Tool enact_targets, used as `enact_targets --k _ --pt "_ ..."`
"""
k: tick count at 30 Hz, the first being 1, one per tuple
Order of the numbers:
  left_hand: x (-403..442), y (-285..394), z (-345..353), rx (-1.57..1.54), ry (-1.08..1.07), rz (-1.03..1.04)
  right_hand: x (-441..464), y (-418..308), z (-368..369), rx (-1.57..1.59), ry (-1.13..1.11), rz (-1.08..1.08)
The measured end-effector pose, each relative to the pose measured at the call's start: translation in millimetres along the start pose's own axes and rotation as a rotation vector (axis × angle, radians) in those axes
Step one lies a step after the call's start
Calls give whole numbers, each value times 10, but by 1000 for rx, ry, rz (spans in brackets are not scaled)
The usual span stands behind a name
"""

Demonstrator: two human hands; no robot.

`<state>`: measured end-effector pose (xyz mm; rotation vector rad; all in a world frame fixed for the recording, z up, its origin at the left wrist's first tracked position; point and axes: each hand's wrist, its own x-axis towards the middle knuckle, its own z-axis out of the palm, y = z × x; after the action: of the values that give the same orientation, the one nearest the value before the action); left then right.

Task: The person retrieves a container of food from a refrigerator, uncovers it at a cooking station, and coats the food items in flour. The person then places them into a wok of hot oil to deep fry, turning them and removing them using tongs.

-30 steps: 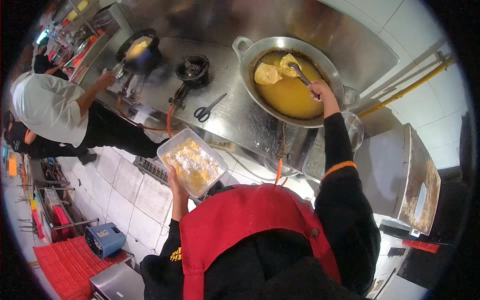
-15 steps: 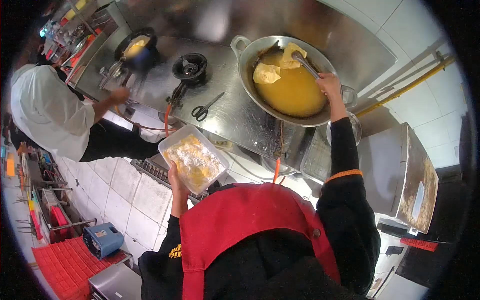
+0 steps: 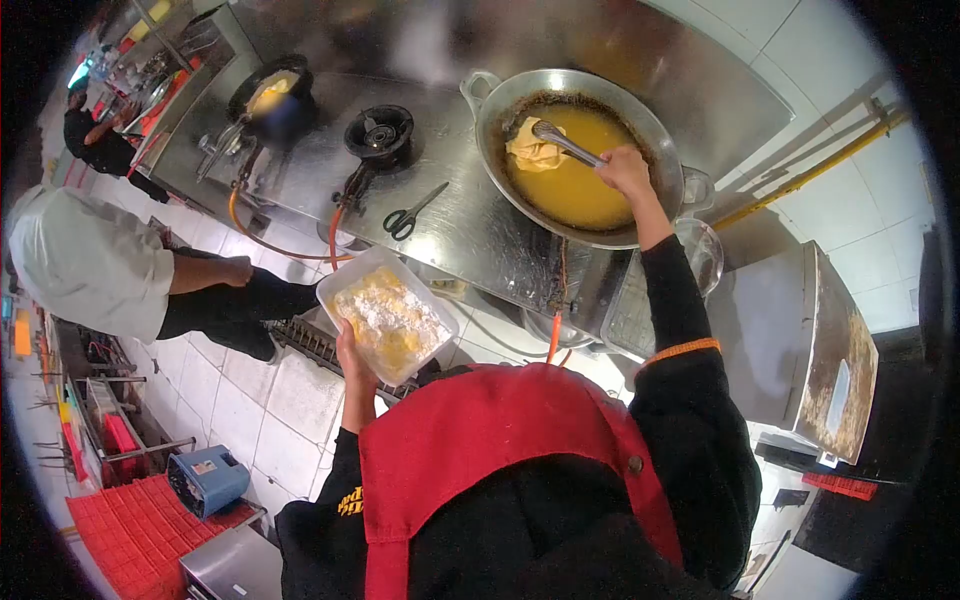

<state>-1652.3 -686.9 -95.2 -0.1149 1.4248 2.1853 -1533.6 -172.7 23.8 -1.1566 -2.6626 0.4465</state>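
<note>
My right hand [image 3: 625, 172] grips metal tongs [image 3: 570, 145] over a large two-handled wok [image 3: 641, 104] of yellow oil [image 3: 595, 195]. The tongs' tips touch pale yellow, folded dough sheets [image 3: 535, 152] at the left of the oil; I cannot tell whether they are clamped. Near my waist, my left hand [image 3: 354, 360] holds a clear plastic tub [image 3: 437, 302] by its near left side. Inside it lie yellow pieces dusted with white flour [image 3: 390, 315].
Black-handled scissors [image 3: 412, 212] lie on the steel counter [image 3: 450, 150] beside a bare burner [image 3: 379, 135]. A black pan [image 3: 262, 95] holds yellow food farther left. A co-worker in a white shirt [image 3: 90, 262] stands left, another person [image 3: 100, 140] behind. Orange hoses [image 3: 300, 254] run along the counter's front.
The tongs and my right hand moved left and down, bringing the upper dough sheet against the left one. The tub stays put. The white-shirted co-worker shifted left, revealing another person.
</note>
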Motion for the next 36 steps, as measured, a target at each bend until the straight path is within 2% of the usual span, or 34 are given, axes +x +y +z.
enact_targets --k 1,2,4,7,13,20,22,26,28,32,34,36 --pt "-50 38 65 -9 31 14 0 2 14 -226 147 -75" --pt "-77 57 99 -18 61 29 10 15 10 -227 147 -75" --pt "-74 60 77 -10 59 25 -20 -43 -106 -110 11 24" --pt "-62 52 55 -10 62 9 -162 -180 -264 -185 2 97" --pt "-31 17 42 -30 65 -22 -314 -119 -493 -302 22 27" --pt "-50 29 80 -22 56 -14 -221 679 -368 -327 130 -9" --pt "-53 11 76 -35 43 -2 -183 909 -221 -385 7 -81" --pt "-29 -27 15 -46 20 8 -300 1001 -56 -259 -68 -22" --pt "-45 -10 59 -50 34 3 -337 967 28 -163 -38 -80" --pt "-36 -13 76 -40 69 16 -308 794 98 -129 -7 -93" --pt "-53 7 114 -37 57 22 -197 699 91 -139 -99 -93" --pt "-57 19 128 -35 45 29 -80 632 140 -121 -89 -90"
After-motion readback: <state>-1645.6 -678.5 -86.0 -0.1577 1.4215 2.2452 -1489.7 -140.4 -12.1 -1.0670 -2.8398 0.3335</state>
